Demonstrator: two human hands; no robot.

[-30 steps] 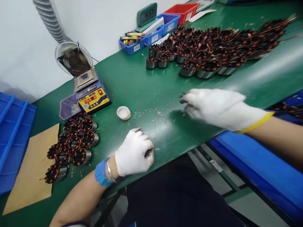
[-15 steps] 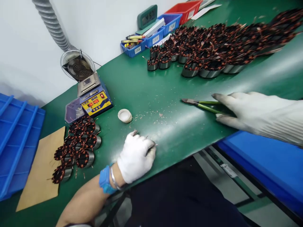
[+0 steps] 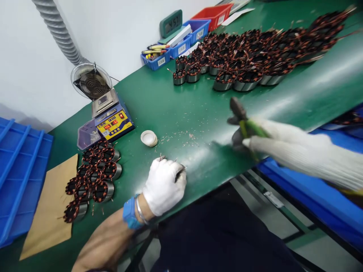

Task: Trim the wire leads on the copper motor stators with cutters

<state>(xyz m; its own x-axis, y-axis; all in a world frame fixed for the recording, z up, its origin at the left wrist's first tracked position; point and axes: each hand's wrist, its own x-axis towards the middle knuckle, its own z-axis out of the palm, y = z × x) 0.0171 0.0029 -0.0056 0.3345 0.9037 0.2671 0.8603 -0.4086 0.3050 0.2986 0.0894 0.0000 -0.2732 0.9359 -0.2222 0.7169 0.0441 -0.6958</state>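
My left hand (image 3: 166, 185), in a white glove, is closed near the table's front edge. Short copper wire ends stick out around its fingers; the body of the part it grips is hidden. To the right, my gloved right hand (image 3: 266, 138) grips green-handled cutting pliers (image 3: 252, 127), raised over the table and blurred by motion. Their dark jaws point up and to the left. Between the hands and the back of the table lie scattered tiny wire clippings (image 3: 191, 136). A small stack of round white dishes (image 3: 149, 138) sits beyond my left hand.
Many copper-wound stators (image 3: 246, 80) crowd the back right; several more stators (image 3: 103, 190) stand at the left by brown cardboard (image 3: 49, 211). A solder pot (image 3: 113, 122) with a fan, blue bins (image 3: 155, 62), a red bin (image 3: 214, 17) and a clock (image 3: 171, 23) line the wall.
My right hand has lifted the pliers and turned them, so the jaws point upward instead of left. Its fingers have closed around the handles. My left hand has hardly moved.
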